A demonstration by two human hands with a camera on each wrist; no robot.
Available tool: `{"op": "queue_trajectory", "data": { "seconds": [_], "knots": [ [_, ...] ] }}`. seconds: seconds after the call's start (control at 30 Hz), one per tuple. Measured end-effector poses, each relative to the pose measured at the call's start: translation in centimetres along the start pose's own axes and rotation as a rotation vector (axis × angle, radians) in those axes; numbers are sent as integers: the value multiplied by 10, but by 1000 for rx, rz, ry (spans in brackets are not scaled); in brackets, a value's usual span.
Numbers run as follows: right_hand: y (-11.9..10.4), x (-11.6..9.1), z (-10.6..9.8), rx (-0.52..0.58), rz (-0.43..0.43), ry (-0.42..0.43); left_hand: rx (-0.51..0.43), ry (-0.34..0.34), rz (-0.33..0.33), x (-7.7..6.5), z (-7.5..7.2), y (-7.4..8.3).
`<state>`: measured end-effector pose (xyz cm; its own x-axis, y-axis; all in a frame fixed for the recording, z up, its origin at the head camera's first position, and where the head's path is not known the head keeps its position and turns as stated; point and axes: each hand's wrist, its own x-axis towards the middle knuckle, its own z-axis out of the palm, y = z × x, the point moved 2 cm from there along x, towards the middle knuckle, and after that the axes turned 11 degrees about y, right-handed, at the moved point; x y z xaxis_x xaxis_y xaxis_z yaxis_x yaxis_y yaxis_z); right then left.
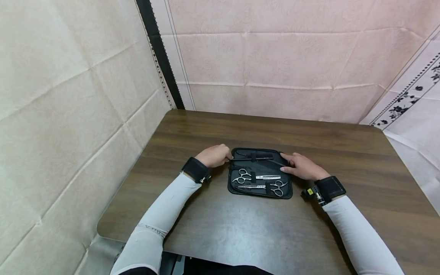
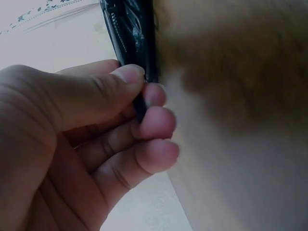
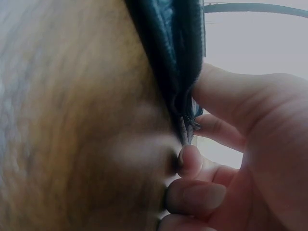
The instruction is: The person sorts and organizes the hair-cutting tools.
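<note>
A black zip case (image 1: 245, 193) lies unfolded on the table. Straps hold two pairs of silver scissors, one pair (image 1: 268, 177) above the other (image 1: 252, 186). Along its upper part runs a thin dark comb (image 1: 264, 158) under another strap, its left end reaching the case's edge. My left hand (image 1: 214, 156) pinches that end between thumb and fingertips; in the left wrist view the thumb (image 2: 130, 74) covers most of the grip. My right hand (image 1: 304, 167) holds the case's upper right edge, the thumb (image 3: 211, 89) on the inner side and fingertips by the table.
The brown wooden table (image 1: 343, 152) extends on all sides of the case. Pale cloth hangs (image 1: 275, 57) behind it and to the left (image 1: 68, 114). A band-mounted camera (image 1: 311, 192) sits on my right wrist, close above the tabletop.
</note>
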<state>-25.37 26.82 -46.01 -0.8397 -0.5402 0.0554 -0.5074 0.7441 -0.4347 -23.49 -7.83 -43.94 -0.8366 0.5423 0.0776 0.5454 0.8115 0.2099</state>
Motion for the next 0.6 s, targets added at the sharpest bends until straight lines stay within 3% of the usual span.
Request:
{"op": "queue_trajectory", "data": {
  "seconds": [0.3, 0.6],
  "knots": [
    [1, 0, 1, 6, 7, -2, -6, 0, -12, 1, 5, 1],
    [2, 0, 1, 12, 6, 1, 11, 12, 29, 2, 5, 1]
  ]
}}
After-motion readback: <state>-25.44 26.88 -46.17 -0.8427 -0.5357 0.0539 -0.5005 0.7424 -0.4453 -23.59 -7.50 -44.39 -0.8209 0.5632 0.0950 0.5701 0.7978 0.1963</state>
